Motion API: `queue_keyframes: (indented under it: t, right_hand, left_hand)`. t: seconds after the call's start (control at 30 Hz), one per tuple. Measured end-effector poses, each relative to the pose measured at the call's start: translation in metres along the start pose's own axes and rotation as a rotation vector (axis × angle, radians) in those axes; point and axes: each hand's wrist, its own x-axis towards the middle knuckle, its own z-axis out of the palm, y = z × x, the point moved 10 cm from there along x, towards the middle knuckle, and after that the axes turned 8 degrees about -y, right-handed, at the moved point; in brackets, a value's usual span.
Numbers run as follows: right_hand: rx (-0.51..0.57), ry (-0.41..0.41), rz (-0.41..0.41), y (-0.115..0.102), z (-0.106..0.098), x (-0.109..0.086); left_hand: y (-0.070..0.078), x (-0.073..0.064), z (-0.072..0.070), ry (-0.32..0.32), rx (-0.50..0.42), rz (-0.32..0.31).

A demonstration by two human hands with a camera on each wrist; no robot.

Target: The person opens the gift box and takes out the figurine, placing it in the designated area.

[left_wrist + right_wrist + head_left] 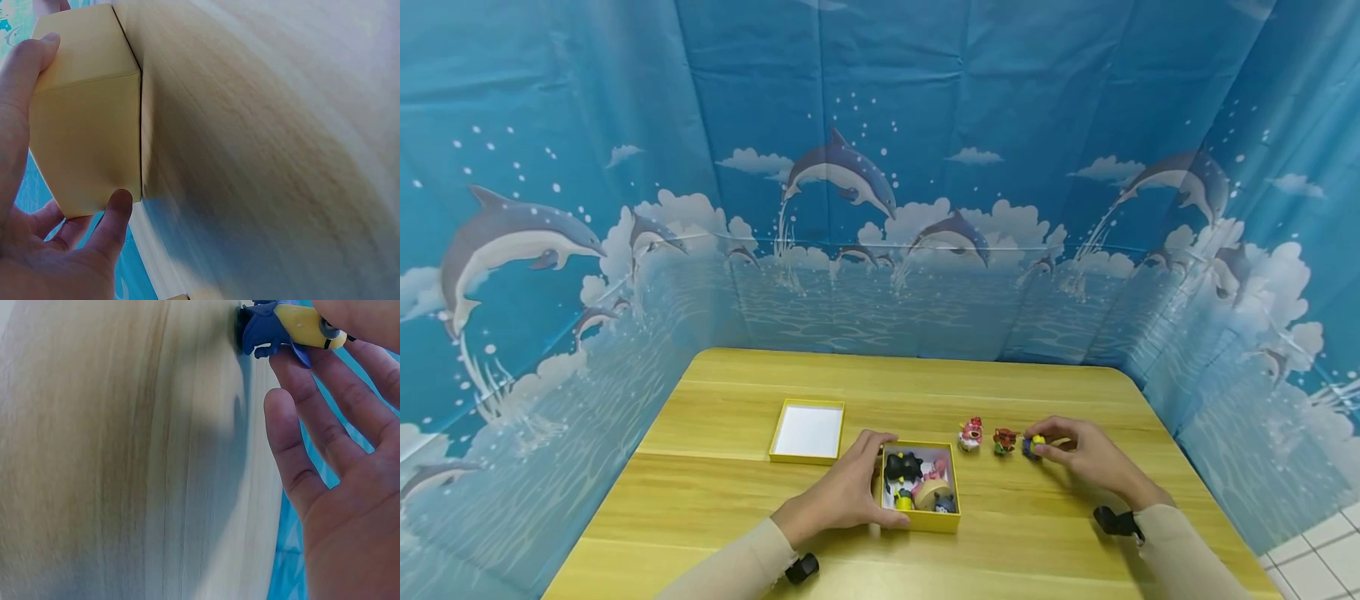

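My left hand (850, 485) holds an open-topped yellow box (934, 522) by its left side, thumb at the near face and fingers at the far corner. Inside lie a black figurine (901, 468), a pink figurine (937, 469), a round beige piece (927, 495) and other small toys. Right of the box, my right hand (1097, 460) pinches a small yellow and blue figurine (281, 326) between thumb and fingers, low at the tabletop. The right wrist view shows the figurine's blue end close to the wood; whether it touches is unclear.
A pink and white figurine (971, 435) and a reddish-brown figurine (1004, 442) stand in a row left of the right hand. The box's shallow lid (807, 457) lies white inside up, at the left. Behind the wooden table (715, 500) hangs a blue dolphin curtain (910, 308).
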Motion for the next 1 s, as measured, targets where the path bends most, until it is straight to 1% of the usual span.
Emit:
queue_keyframes:
  t: [0.2, 0.5, 0.73, 1.0]
  right_hand:
    - [0.030, -0.016, -0.017, 0.0005, 0.0015, -0.0013]
    - [0.022, -0.019, -0.025, 0.0022, 0.0025, -0.0016]
    - [0.011, -0.017, -0.019, 0.0044, 0.0005, -0.0011]
    - [0.015, -0.041, -0.042, 0.0023, 0.0011, -0.0007]
  left_hand:
    - [-0.0002, 0.0002, 0.0002, 0.003, 0.002, 0.002]
    - [0.0006, -0.0006, 0.0005, -0.002, 0.003, 0.000]
    - [0.0049, -0.0015, -0.0013, 0.002, 0.006, 0.018]
    - [0.0012, -0.0002, -0.0004, -0.004, 0.003, 0.000]
